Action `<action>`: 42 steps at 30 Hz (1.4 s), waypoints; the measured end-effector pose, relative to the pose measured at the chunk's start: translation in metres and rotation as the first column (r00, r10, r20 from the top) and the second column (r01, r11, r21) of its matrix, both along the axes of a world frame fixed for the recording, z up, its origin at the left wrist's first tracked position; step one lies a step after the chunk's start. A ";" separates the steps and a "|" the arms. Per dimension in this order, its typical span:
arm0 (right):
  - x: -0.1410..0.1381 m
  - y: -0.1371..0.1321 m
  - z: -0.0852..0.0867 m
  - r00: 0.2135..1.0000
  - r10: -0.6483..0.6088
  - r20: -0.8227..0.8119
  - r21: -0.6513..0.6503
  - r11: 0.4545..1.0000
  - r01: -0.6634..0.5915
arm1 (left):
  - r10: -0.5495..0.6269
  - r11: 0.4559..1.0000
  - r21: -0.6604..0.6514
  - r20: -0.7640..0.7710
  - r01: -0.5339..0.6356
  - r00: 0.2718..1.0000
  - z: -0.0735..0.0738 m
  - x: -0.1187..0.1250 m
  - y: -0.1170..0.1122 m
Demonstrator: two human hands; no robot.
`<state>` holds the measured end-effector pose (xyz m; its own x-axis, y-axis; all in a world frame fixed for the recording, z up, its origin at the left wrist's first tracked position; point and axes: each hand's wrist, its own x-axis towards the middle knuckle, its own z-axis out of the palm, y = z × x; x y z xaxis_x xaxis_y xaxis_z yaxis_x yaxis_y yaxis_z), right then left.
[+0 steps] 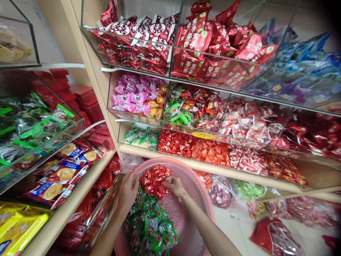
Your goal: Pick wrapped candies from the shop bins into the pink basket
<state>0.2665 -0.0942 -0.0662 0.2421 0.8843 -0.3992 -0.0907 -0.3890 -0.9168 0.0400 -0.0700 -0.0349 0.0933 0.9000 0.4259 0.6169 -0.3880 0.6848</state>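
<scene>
A pink perforated basket [191, 177] sits low in front of me. It holds a heap of red-wrapped candies [154, 179] at its far side and green-and-clear wrapped candies [149, 224] nearer me. My left hand [128, 192] rests on the basket's left rim, fingers curled over the edge beside the red heap. My right hand [174, 185] reaches into the basket from the right, fingers closed in a pinch on the red candies.
Clear acrylic bins [170, 74] on wooden shelves [213, 167] hold red, pink, green and blue wrapped sweets. Biscuit packs [61, 174] lie on the left shelf. Bags of candy [274, 236] lie on the tiled floor at right.
</scene>
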 end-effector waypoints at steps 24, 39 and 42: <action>-0.035 -0.040 0.114 0.996 0.071 0.045 0.415 0.906 -0.083 | 0.001 0.903 -0.388 0.433 0.185 0.902 0.073 0.021 -0.029; -0.039 -0.066 0.139 0.972 0.020 0.236 0.561 0.813 -0.153 | -0.118 0.848 -0.391 0.520 0.359 0.846 0.125 0.044 -0.052; -0.039 -0.065 0.144 0.995 0.017 0.103 0.472 0.880 -0.064 | -0.130 0.832 -0.396 0.543 0.389 0.830 0.130 0.045 -0.055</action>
